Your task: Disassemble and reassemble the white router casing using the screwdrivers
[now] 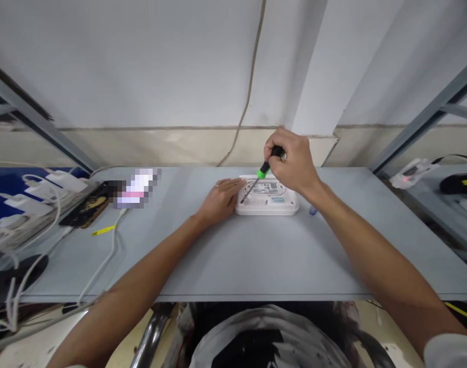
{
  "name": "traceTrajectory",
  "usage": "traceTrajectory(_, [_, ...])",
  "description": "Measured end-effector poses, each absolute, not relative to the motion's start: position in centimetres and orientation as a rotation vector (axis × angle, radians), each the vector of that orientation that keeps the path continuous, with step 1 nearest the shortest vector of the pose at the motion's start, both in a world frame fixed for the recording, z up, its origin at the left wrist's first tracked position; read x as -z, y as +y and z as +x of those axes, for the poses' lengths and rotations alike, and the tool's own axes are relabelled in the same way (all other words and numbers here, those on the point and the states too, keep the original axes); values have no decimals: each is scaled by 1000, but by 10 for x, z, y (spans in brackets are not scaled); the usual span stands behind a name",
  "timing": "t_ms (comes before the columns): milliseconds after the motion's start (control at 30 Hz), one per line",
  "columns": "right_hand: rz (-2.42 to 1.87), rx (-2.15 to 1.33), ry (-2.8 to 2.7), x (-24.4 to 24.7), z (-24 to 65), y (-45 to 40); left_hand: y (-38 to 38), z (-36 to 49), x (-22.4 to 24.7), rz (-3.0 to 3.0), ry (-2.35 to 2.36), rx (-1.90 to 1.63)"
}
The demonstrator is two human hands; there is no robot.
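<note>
A white router (252, 209) lies upside down on the table, its vented underside and printed labels facing up. My left hand (220, 198) holds it at the left side, fingers reaching over the far left corner. In the closed fist of my right hand (292, 156) is a screwdriver (261, 174) with a black and green handle. The shaft slants down to the left, and its tip meets the router's underside near the left edge. Whether a screw sits under the tip is too small to tell.
Left on the grey table (256, 260) are a lit phone (136, 188), a dark phone (89, 204), a yellow tag (103, 230) and white chargers (37, 194) with trailing cables. A small blue piece (313, 210) lies right of the router. Metal frame posts stand at both sides.
</note>
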State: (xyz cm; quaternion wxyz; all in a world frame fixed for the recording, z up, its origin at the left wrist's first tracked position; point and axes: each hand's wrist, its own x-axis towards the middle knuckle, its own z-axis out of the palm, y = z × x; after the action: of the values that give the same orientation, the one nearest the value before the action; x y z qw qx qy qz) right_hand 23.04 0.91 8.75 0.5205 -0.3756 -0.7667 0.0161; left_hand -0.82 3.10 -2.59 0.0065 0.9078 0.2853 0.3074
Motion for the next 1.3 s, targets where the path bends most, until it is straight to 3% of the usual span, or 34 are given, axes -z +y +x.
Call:
traceTrajectory(400, [-475, -98, -1997, -73, 195, -6, 30, 3, 29, 2929, 1010, -997])
traceTrajectory(900, [-769, -104, -1859, -69, 199, -3, 23, 10, 29, 2866, 990, -1051])
traceTrajectory(1200, [-537, -645, -1911, -82, 213, 1, 22, 9, 28, 2778, 1153, -956])
traceTrajectory(1300, [-587, -669, -1885, -85, 219, 4, 23, 8, 25, 2737, 1150, -920])
